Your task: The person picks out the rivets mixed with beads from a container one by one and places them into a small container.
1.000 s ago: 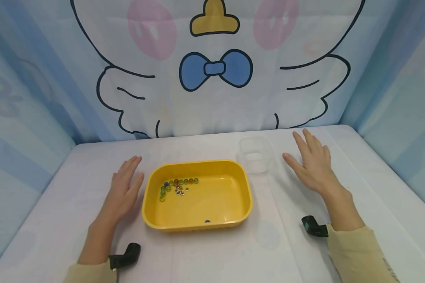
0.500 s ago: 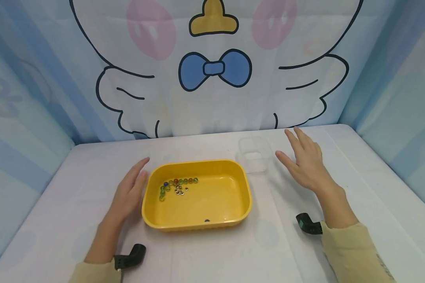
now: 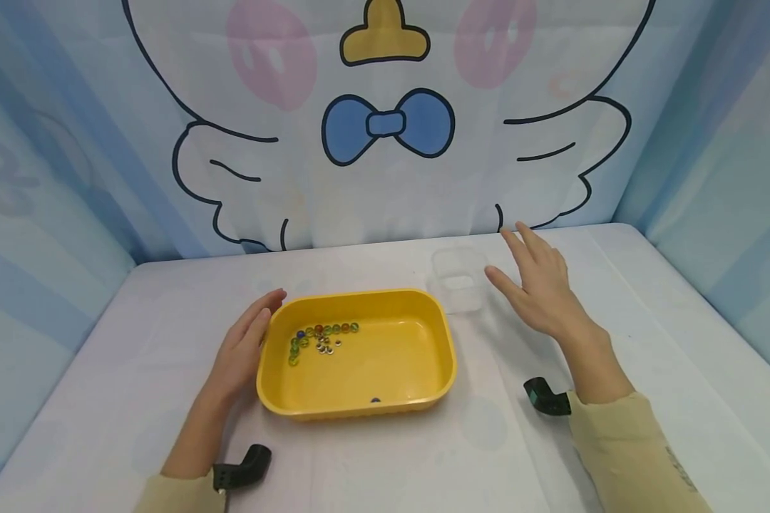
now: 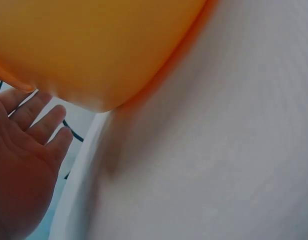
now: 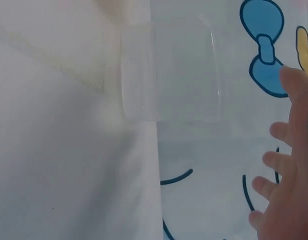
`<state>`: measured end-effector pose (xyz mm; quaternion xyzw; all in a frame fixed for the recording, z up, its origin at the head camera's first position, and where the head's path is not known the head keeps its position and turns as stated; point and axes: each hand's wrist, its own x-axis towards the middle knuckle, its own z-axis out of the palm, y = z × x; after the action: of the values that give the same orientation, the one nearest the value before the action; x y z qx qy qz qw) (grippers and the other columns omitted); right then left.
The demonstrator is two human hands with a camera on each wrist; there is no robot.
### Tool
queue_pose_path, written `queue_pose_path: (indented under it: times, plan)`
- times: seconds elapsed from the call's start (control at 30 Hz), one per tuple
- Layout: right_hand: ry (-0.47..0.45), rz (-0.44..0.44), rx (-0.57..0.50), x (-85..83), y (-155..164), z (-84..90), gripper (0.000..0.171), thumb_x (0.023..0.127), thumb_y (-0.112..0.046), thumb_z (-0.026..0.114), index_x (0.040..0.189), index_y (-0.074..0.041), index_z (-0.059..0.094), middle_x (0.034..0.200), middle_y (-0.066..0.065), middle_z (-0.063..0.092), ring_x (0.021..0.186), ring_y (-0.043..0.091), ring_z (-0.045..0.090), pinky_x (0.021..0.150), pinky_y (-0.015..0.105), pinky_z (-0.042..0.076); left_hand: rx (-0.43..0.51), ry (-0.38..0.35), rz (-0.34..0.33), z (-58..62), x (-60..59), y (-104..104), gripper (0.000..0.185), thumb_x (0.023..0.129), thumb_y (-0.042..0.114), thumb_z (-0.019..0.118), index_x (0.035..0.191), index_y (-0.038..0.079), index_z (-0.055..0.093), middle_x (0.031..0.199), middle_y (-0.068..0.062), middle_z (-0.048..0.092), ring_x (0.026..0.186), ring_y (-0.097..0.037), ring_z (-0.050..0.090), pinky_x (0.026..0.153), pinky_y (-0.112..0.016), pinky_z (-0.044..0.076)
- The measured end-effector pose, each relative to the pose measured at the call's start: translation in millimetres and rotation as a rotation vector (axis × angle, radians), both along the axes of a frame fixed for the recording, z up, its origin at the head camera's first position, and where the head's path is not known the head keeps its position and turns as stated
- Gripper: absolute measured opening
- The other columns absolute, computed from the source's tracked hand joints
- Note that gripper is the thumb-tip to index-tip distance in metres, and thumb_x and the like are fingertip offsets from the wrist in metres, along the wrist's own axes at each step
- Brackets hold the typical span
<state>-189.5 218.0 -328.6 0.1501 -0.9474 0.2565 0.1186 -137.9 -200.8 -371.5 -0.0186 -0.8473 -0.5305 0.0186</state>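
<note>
The yellow tub (image 3: 358, 353) sits mid-counter, near me, with marbles (image 3: 321, 337) bunched in its far-left corner and one dark marble (image 3: 375, 400) alone at the near wall. My left hand (image 3: 247, 345) lies along the tub's left wall, fingers (image 4: 41, 125) straight and loose, touching or nearly so; I cannot tell which. My right hand (image 3: 539, 288) hovers open, fingers spread wide, just right of the clear cup (image 3: 460, 279) standing beyond the tub's far-right corner.

The cup looks light: I judge a careless sideways brush could knock it over or send it skidding across the counter (image 3: 385, 456). A hard nudge from my left could jolt the tub and scatter the marbles.

Since a second ago both hands have closed in, left to the tub, right toward the cup.
</note>
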Motion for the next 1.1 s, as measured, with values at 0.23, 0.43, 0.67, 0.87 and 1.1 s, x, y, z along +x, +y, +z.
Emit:
queue_pose_path:
  times: [0.23,0.43,0.67,0.87,1.1]
  plan:
    - [0.004,0.021,-0.001,-4.5,-11,5.0,0.072,0.105,-0.045,0.048,0.158,-0.001,0.025,0.165,0.023,0.012,0.148,0.045,0.012,0.117,0.065,0.001,0.184,-0.053,-0.034,-4.9,0.4,-3,0.053,0.111,0.038,0.029,0.159,0.014,0.033,0.161,-0.001,0.034,0.148,-0.017,0.027,0.12,-0.042,0.022]
    - [0.024,0.048,-0.019,-8.1,-20,7.5,0.07,0.104,-0.04,0.051,0.158,-0.001,0.027,0.164,0.023,0.015,0.148,0.044,0.014,0.118,0.063,0.003,0.272,-0.068,-0.052,-7.1,-1.6,-1,0.054,0.111,0.037,0.031,0.159,0.013,0.033,0.16,0.0,0.036,0.147,-0.015,0.029,0.12,-0.037,0.023]
    - [0.025,0.059,-0.024,-11.0,-30,9.6,0.069,0.104,-0.037,0.052,0.158,-0.004,0.027,0.165,0.02,0.015,0.149,0.042,0.014,0.119,0.061,0.004,0.346,-0.09,-0.06,-8.2,-4.3,3,0.052,0.111,0.034,0.032,0.158,0.012,0.034,0.158,0.001,0.039,0.145,-0.014,0.032,0.116,-0.025,0.028]
    - [0.023,0.089,-0.035,-13.8,-40,12.9,0.068,0.104,-0.037,0.052,0.158,-0.005,0.027,0.165,0.019,0.015,0.149,0.042,0.014,0.118,0.063,0.007,0.382,-0.113,-0.05,-10.0,-4.8,4,0.051,0.11,0.032,0.033,0.158,0.014,0.036,0.158,0.002,0.039,0.144,-0.013,0.034,0.115,-0.025,0.029]
    - [0.033,0.117,-0.043,-17.8,-50,14.8,0.068,0.104,-0.037,0.053,0.159,-0.006,0.027,0.166,0.017,0.015,0.15,0.04,0.014,0.119,0.063,0.007,0.457,-0.159,-0.027,-13.7,-5.2,4,0.049,0.11,0.03,0.034,0.157,0.017,0.037,0.157,0.005,0.039,0.143,-0.013,0.035,0.114,-0.026,0.031]
